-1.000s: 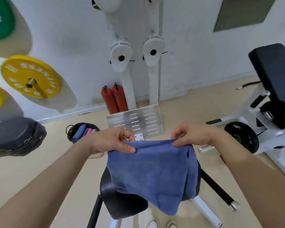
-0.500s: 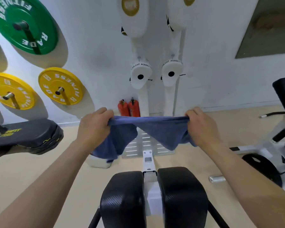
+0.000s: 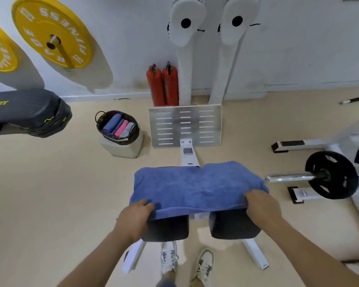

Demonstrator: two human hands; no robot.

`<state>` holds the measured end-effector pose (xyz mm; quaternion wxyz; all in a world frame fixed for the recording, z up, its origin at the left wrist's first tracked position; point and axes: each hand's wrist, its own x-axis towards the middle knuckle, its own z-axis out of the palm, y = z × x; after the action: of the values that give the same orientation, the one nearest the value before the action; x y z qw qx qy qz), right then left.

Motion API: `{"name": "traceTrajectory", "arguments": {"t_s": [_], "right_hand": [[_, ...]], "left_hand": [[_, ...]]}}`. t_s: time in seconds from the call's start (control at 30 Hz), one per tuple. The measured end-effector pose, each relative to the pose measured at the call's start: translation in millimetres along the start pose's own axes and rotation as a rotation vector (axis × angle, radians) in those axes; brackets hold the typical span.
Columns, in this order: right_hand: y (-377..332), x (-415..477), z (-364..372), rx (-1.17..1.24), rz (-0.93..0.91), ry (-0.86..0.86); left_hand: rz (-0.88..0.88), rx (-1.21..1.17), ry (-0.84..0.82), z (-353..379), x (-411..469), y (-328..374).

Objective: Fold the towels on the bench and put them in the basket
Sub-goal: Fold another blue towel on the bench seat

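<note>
A blue towel (image 3: pixel 197 186) lies spread across the two black pads of the bench (image 3: pixel 234 226) in front of me. My left hand (image 3: pixel 136 216) pinches its near left corner. My right hand (image 3: pixel 261 206) grips its near right corner. Both hands sit at the towel's near edge, which hangs slightly over the pads. The dark wicker basket (image 3: pixel 101 122) stands on a pale block on the floor to the far left of the bench, holding folded blue, pink and grey towels.
A metal footplate (image 3: pixel 184 125) and two red cylinders (image 3: pixel 163 85) stand beyond the bench by the wall. A barbell with a black plate (image 3: pixel 331 175) lies at right. A black padded bench (image 3: pixel 27 110) juts in at left. My shoes (image 3: pixel 184 262) are below.
The towel was held stretched in the air between both hands; it now lies flat over the bench pads, with both hands lowered to its near corners.
</note>
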<state>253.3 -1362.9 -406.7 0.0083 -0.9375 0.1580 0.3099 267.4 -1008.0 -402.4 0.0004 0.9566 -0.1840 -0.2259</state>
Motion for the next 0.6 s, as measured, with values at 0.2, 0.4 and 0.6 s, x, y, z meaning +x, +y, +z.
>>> {"name": "traceTrajectory", "arguments": {"t_s": [0.2, 0.4, 0.6], "right_hand": [[-26, -19, -10, -0.027, 0.143, -0.245], [-127, -15, -30, 0.205, -0.189, 0.096], [-255, 0, -29, 0.306, -0.678, -0.051]], "left_hand": [[0.145, -0.133, -0.083, 23, -15, -6], [0.315, -0.014, -0.054, 25, -35, -9], [0.294, -0.255, 0.032, 40, -43, -8]]}}
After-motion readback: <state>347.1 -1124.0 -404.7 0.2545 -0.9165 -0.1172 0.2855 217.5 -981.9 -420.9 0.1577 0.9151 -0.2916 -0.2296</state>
